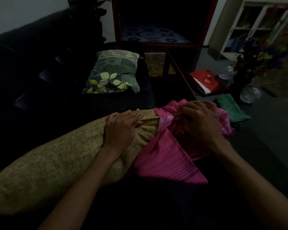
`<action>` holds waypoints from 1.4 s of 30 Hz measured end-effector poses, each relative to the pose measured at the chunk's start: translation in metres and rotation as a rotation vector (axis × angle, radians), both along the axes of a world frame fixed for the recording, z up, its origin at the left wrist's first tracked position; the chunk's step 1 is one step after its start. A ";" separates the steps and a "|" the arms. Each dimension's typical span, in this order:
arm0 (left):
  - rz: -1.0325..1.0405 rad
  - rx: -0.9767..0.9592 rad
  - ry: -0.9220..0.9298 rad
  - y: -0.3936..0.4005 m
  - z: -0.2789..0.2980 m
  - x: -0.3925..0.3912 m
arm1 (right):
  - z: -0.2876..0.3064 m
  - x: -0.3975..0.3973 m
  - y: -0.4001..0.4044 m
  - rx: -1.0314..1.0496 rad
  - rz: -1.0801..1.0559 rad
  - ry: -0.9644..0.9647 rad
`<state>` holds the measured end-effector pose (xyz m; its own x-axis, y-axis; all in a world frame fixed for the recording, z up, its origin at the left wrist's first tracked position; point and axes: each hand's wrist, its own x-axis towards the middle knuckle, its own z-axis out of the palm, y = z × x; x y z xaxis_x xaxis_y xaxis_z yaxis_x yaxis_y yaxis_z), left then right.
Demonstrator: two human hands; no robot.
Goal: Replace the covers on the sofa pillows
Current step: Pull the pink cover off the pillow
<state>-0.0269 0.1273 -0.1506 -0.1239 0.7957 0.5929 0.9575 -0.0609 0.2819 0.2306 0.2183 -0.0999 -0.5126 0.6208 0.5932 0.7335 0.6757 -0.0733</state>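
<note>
Yellow patterned pillow point(45, 165) lay across the lap, near left, its far end meeting the pink cover point(166, 156). Left hand point(120, 130) rested flat on the pillow's far end, fingers extended and pressing, not clamped. Right hand point(201, 123) had fingers curled, pinching bunched pink fabric at the cover's mouth. Judgement: pillow is soft, light and compressible; cover is thin, satiny, likely slippery, so it will slide and bunch. Best hold looks like the cover's open hem, with the pillow corner squeezed to feed in. Can't tell if the cover is going on or coming off. Dark sofa point(32, 67) carried a leaf-print pillow point(111, 75) further off. Folded green cloth point(231, 108) and red cloth point(206, 80) sat on the dark table point(273, 130), right. Room very dim.
</note>
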 end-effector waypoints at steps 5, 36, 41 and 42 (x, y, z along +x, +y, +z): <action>-0.012 0.009 -0.016 0.002 0.000 -0.004 | 0.005 0.021 0.011 -0.030 -0.112 0.083; -0.043 0.005 -0.145 -0.008 0.014 0.077 | -0.016 0.133 0.005 -0.390 -0.187 0.691; -0.018 -0.038 -0.117 -0.007 0.009 0.083 | -0.022 0.137 -0.002 -0.409 -0.286 0.522; -0.009 -0.044 -0.110 -0.007 0.008 0.084 | -0.020 0.128 -0.008 -0.404 -0.211 0.532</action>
